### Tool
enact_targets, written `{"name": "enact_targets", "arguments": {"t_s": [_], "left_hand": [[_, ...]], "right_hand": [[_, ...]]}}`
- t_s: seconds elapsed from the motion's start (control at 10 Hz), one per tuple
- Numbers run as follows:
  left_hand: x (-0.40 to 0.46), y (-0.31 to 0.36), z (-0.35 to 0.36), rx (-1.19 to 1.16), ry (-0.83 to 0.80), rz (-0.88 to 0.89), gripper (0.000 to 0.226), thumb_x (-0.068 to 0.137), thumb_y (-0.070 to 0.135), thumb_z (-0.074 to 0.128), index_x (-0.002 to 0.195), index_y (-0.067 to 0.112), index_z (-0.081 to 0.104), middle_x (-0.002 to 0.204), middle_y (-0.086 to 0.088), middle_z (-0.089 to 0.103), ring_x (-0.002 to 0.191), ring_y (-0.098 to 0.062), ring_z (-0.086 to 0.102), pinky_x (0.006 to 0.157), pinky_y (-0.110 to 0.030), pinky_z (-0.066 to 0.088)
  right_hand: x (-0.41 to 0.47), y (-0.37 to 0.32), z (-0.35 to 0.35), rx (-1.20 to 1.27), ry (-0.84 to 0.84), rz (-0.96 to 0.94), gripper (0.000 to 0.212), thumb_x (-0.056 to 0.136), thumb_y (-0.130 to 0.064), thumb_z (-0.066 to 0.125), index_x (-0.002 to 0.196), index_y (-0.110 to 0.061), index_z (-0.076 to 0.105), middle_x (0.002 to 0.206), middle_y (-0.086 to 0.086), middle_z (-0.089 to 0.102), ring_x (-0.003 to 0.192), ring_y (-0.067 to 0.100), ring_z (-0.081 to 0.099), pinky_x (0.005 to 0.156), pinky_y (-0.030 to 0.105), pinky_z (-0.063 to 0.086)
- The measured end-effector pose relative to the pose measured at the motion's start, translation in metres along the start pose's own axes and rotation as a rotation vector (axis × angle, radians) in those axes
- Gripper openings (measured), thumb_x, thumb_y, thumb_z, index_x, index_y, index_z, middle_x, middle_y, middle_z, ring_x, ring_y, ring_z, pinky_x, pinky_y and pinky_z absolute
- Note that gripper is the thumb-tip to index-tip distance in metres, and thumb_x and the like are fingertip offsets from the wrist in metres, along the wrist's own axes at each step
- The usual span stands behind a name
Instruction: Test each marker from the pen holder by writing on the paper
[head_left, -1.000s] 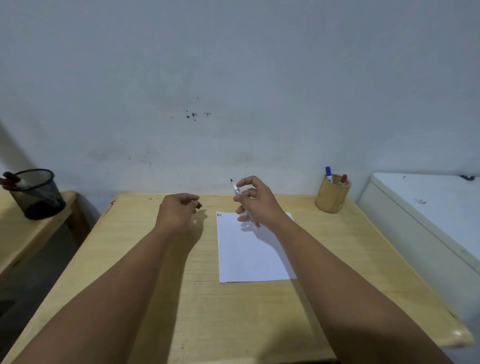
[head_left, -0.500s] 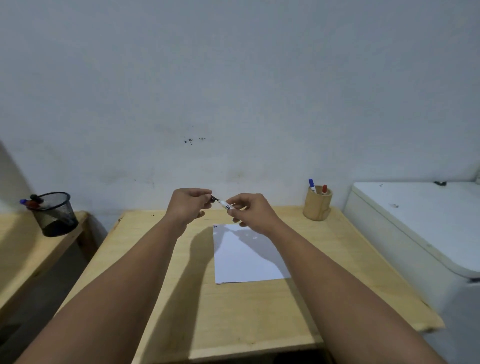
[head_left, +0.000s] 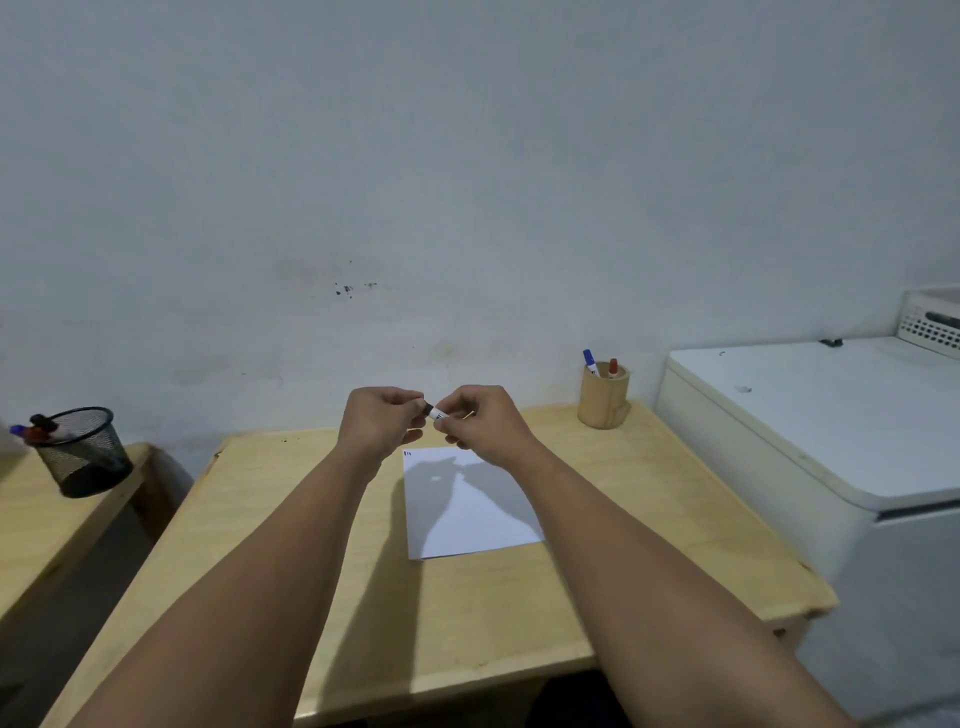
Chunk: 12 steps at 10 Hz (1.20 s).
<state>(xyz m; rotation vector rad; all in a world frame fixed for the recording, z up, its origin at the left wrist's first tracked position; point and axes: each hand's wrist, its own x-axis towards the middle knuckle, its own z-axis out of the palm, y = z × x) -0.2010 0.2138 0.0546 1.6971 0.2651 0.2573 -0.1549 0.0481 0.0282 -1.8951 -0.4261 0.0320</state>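
We hold one marker (head_left: 435, 413) level between both hands above the far edge of the paper (head_left: 467, 501): our left hand (head_left: 382, 422) is pinched shut on its dark cap end, our right hand (head_left: 480, 422) closed around the white barrel. Whether the cap is going on or coming off, we cannot tell. The paper on the bench (head_left: 483, 613) carries only a small mark at its far left corner, and two markers stand in the wooden pen holder (head_left: 602, 397) at the bench's far right, so we judge most of the testing is left.

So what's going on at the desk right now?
A person holds a white marker with a black cap between both hands above the white sheet of paper: left hand at the cap end, right hand on the barrel. The paper shows only a small mark in its top-left corner. A blue and a red marker stand in the round wooden pen holder at the far right of the wooden table.
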Motion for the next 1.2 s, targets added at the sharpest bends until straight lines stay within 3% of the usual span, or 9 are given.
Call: {"name": "enact_targets", "arguments": {"t_s": [0.2,0.4,0.5,0.6,0.7,0.8,0.9,1.0,1.2], "left_hand": [[0.010,0.013,0.027,0.025,-0.086,0.014,0.015,0.100,0.019,0.066,0.105,0.008,0.076,0.101,-0.010,0.077,0.093,-0.022,0.074,0.092,-0.046,0.062],[0.034,0.024,0.097,-0.055,-0.093,0.044,0.031,0.104,0.039,0.055,0.128,0.022,0.063,0.113,-0.002,0.072,0.104,-0.021,0.070,0.095,-0.047,0.060],[0.052,0.013,0.141,0.132,-0.154,0.097,0.046,0.097,0.039,0.066,0.139,0.021,0.060,0.117,0.002,0.069,0.102,-0.018,0.067,0.088,-0.038,0.058],[0.068,-0.001,0.186,0.265,-0.228,0.125,0.069,0.089,0.041,0.077,0.149,0.025,0.049,0.133,-0.003,0.063,0.111,-0.018,0.063,0.083,-0.030,0.051],[0.083,-0.018,0.230,0.351,-0.334,0.090,0.099,0.082,0.041,0.085,0.162,0.023,0.030,0.152,-0.009,0.052,0.134,-0.024,0.055,0.098,-0.033,0.047],[0.097,-0.035,0.266,0.385,-0.349,0.091,0.112,0.076,0.042,0.088,0.165,0.021,0.022,0.160,-0.008,0.044,0.144,-0.025,0.047,0.109,-0.039,0.046],[0.108,-0.045,0.290,0.381,-0.309,0.131,0.108,0.071,0.045,0.090,0.160,0.021,0.032,0.149,-0.002,0.056,0.135,-0.023,0.055,0.105,-0.043,0.050],[0.115,-0.054,0.304,0.352,-0.266,0.188,0.073,0.076,0.040,0.085,0.140,0.028,0.052,0.114,0.013,0.066,0.110,-0.018,0.069,0.090,-0.042,0.058],[0.114,-0.054,0.307,0.367,-0.206,0.235,0.057,0.083,0.039,0.075,0.136,0.026,0.057,0.114,0.011,0.070,0.102,-0.019,0.070,0.085,-0.041,0.059]], "right_hand": [[0.006,0.020,-0.019,0.053,0.099,0.019,0.013,0.091,-0.008,0.080,0.097,-0.019,0.076,0.090,0.003,0.075,0.070,0.012,0.072,0.075,0.029,0.058],[0.039,0.008,-0.106,-0.021,0.494,-0.070,0.017,0.096,-0.015,0.077,0.112,-0.016,0.081,0.087,-0.013,0.075,0.087,0.003,0.072,0.087,0.023,0.054],[0.060,0.000,-0.163,-0.014,0.651,-0.110,0.015,0.096,-0.017,0.078,0.111,-0.019,0.081,0.092,-0.007,0.078,0.089,0.010,0.076,0.086,0.025,0.060],[0.077,0.003,-0.212,-0.047,0.737,-0.129,0.015,0.097,-0.015,0.076,0.111,-0.017,0.079,0.091,-0.009,0.075,0.080,-0.002,0.072,0.082,0.016,0.054],[0.093,0.025,-0.238,-0.096,0.757,-0.115,0.008,0.099,-0.012,0.073,0.107,-0.015,0.075,0.090,-0.012,0.070,0.059,-0.015,0.065,0.064,0.007,0.048],[0.107,0.060,-0.243,-0.124,0.750,-0.045,0.007,0.098,-0.015,0.074,0.105,-0.018,0.075,0.088,-0.014,0.070,0.071,-0.011,0.066,0.068,0.006,0.045],[0.118,0.091,-0.239,-0.139,0.705,0.036,0.010,0.094,-0.014,0.076,0.103,-0.018,0.076,0.085,-0.013,0.072,0.074,-0.010,0.066,0.067,0.001,0.044],[0.122,0.114,-0.232,-0.110,0.614,0.141,0.008,0.090,-0.016,0.077,0.093,-0.023,0.074,0.079,-0.010,0.077,0.072,0.002,0.074,0.075,0.022,0.058],[0.122,0.122,-0.224,-0.095,0.583,0.199,0.017,0.090,-0.019,0.077,0.107,-0.020,0.077,0.093,-0.002,0.081,0.078,0.011,0.076,0.081,0.028,0.059]]}}
